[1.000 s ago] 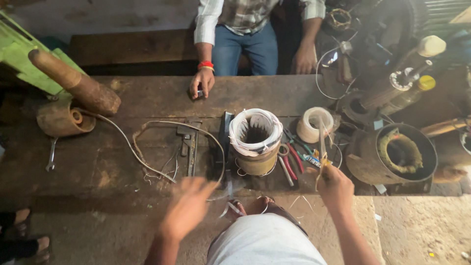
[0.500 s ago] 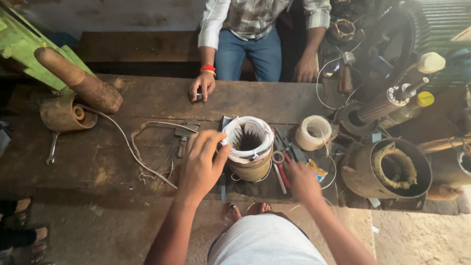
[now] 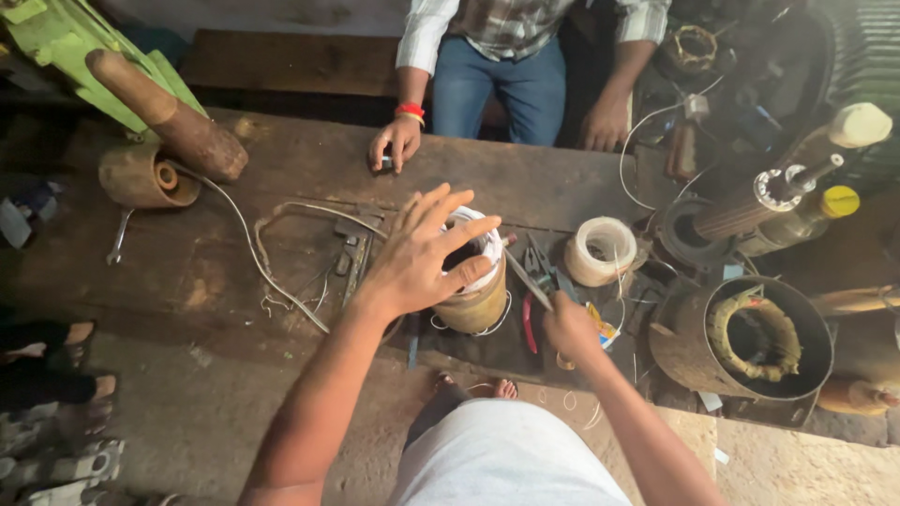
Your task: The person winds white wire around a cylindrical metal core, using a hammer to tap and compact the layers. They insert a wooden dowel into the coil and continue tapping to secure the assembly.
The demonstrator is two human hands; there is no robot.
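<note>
One small motor stator (image 3: 473, 298) stands on the worn wooden counter (image 3: 281, 169), directly under the left hand (image 3: 417, 258), whose fingers (image 3: 448, 208) are spread and released over its white-taped top. The right hand (image 3: 570, 328) is clenched around a thin tool (image 3: 527, 278) pointing at the stator. Beyond the fingers lie one tape roll (image 3: 601, 251) and another person's two hands. The workshop is dim and cluttered.

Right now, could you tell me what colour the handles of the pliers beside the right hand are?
Red, on the pliers in the head view.
</note>
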